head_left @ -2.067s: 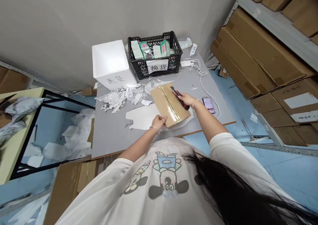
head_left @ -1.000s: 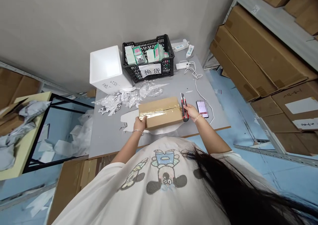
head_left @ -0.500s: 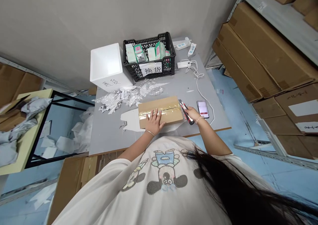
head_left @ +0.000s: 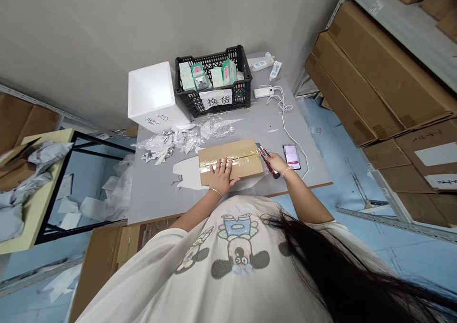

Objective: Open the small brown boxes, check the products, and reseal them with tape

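Note:
A flat cardboard box (head_left: pixel 246 152) with clear tape across its top lies near the front edge of the grey table. My left hand (head_left: pixel 220 176) rests on its lower left part, fingers spread flat over the tape. In my right hand (head_left: pixel 275 162) is a black and red box cutter (head_left: pixel 267 160), held beside the right end of the box, its tip near the box's corner. White paper (head_left: pixel 187 173) shows under and left of the box. A phone (head_left: pixel 292 156) with a lit screen lies right of my right hand.
Behind the box stand a white foam bin (head_left: pixel 152 94) and a black crate (head_left: pixel 214 85) holding small green and white boxes. Crumpled plastic wrap (head_left: pixel 214 125) lies before them. Power strips (head_left: pixel 263 92) and a white cable are at the right. Shelved cartons (head_left: pixel 374 71) stand farther right.
The hands, box and cutter are almost where they were; the view has shifted very slightly.

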The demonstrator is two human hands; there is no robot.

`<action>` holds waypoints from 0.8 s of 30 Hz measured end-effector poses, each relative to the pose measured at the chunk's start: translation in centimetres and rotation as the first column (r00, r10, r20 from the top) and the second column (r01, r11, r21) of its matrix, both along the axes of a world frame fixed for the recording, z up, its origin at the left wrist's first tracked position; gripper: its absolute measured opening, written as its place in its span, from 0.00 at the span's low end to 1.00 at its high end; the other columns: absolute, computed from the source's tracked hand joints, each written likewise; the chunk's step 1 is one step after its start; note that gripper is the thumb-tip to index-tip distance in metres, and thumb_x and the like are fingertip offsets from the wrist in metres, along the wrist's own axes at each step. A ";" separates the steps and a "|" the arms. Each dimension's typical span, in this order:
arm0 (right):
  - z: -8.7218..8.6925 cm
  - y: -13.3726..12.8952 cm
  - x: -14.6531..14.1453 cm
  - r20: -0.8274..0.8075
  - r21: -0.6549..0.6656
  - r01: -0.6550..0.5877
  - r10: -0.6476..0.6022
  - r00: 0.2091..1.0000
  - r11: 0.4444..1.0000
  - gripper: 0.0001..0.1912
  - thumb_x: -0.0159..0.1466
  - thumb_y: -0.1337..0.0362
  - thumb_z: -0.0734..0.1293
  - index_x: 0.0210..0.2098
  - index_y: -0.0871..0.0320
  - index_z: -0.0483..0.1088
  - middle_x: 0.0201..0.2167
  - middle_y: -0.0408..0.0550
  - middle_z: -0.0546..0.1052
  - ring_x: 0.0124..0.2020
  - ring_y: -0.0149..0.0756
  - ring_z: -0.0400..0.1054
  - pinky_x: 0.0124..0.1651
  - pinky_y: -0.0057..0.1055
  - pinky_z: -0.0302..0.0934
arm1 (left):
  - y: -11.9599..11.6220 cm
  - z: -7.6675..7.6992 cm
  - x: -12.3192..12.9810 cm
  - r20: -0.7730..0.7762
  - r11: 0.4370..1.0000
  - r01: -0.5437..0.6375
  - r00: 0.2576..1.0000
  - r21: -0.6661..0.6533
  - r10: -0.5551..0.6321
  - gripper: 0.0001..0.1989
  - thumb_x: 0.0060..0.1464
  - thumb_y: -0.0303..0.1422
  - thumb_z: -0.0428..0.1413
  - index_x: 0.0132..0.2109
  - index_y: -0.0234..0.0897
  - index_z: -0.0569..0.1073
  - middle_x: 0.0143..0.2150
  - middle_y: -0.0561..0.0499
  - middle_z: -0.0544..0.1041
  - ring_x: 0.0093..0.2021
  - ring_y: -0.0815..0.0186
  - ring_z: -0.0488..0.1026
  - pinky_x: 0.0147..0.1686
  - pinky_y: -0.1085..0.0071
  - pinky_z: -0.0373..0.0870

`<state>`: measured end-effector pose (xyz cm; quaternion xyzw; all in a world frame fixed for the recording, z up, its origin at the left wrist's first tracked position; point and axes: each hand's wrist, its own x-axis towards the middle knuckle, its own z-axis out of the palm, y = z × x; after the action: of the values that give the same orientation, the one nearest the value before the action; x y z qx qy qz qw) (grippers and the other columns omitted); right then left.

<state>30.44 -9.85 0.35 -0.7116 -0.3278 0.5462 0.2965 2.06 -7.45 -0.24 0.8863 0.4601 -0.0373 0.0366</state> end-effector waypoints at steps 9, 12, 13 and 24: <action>1.8 -0.8 1.4 0.008 -0.055 -0.144 0.145 0.989 0.988 0.09 0.68 0.59 0.64 0.32 0.56 0.63 0.16 0.39 0.70 0.13 0.29 0.64 0.16 0.23 0.52 | -0.1 0.2 0.2 0.027 0.999 -0.030 0.999 -0.032 0.031 0.40 0.60 0.55 0.45 0.72 0.39 0.49 0.73 0.39 0.47 0.73 0.45 0.42 0.66 0.39 0.38; 2.4 -0.9 2.9 0.071 -0.087 -0.222 0.228 0.971 0.971 0.10 0.66 0.58 0.66 0.32 0.56 0.64 0.15 0.39 0.70 0.13 0.28 0.63 0.15 0.23 0.50 | -0.1 0.4 0.3 0.015 0.998 -0.038 0.999 -0.045 0.039 0.40 0.60 0.55 0.46 0.72 0.39 0.50 0.73 0.39 0.47 0.73 0.45 0.43 0.66 0.39 0.38; 2.4 -0.7 3.2 0.093 -0.095 -0.248 0.256 0.962 0.964 0.11 0.65 0.57 0.67 0.32 0.56 0.65 0.15 0.39 0.70 0.12 0.28 0.62 0.15 0.23 0.50 | -0.1 0.4 0.3 0.010 0.998 -0.034 0.999 -0.049 0.034 0.40 0.61 0.55 0.46 0.72 0.39 0.49 0.73 0.39 0.47 0.73 0.45 0.42 0.66 0.38 0.38; 1.7 0.0 3.4 -0.031 -0.062 -0.259 0.258 0.966 0.964 0.11 0.65 0.56 0.66 0.34 0.56 0.64 0.17 0.39 0.71 0.14 0.30 0.65 0.16 0.23 0.53 | 0.3 -0.1 0.5 0.019 0.997 -0.030 0.999 -0.064 0.032 0.40 0.62 0.53 0.45 0.73 0.36 0.47 0.73 0.37 0.47 0.73 0.46 0.41 0.66 0.38 0.37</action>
<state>33.79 -9.85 2.03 -0.6658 -0.3961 0.5989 0.2028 2.52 -7.11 -0.36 0.8778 0.4719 -0.0428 0.0701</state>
